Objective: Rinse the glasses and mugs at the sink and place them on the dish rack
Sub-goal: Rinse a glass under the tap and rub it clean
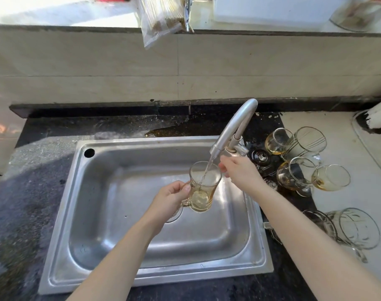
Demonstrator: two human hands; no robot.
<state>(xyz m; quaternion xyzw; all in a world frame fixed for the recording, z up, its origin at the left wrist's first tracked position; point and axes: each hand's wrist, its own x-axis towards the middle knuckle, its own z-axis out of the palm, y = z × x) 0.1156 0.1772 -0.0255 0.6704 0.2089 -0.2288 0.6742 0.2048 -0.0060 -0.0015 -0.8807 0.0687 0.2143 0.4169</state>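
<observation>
My left hand [171,198] grips the handle of a clear glass mug [203,187] and holds it upright over the steel sink [80,213]. Water runs from the curved metal tap [235,127] into the mug, which holds yellowish liquid at the bottom. My right hand [239,172] is at the base of the tap, next to the tap lever [239,149]; its fingertips are hidden, so its grip is unclear. Several used glasses [304,161] with amber dregs stand on the counter right of the tap. Two glass mugs [357,228] lie nearer, at the right.
Dark speckled counter [22,203] surrounds the sink, with a wet patch behind it. A tiled wall rises behind, topped by a ledge carrying a plastic bag [161,18] and a white box [272,9]. A pale surface [348,203] covers the right counter.
</observation>
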